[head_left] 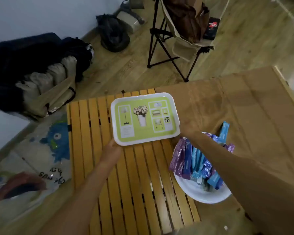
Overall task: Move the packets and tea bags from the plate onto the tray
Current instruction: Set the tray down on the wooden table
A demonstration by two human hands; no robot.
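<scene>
At the far left, a printed plastic sheet [46,150] with a blue cartoon figure is seen on the floor beside the slatted wooden worktop [134,175]. The left hand [111,152] is placed at the near left corner of the tray [170,99], its fingers hidden beneath the rim, so whether the rim is gripped cannot be told. One tray is counted: white-rimmed, green inside, printed with a lamp, a vase of flowers and small framed pictures, and carrying nothing. The right hand [187,128] is set against the tray's near right corner; it is blurred, and how its fingers lie cannot be told. Just right of the tray, under the right forearm, one white plate [204,194] is found, lying partly on the slats and partly on the brown cardboard [254,106]. Purple and blue packets [193,161] are heaped on the plate, overlapping too much to be counted. A folding chair [181,39] is seen behind, on the floor.
</scene>
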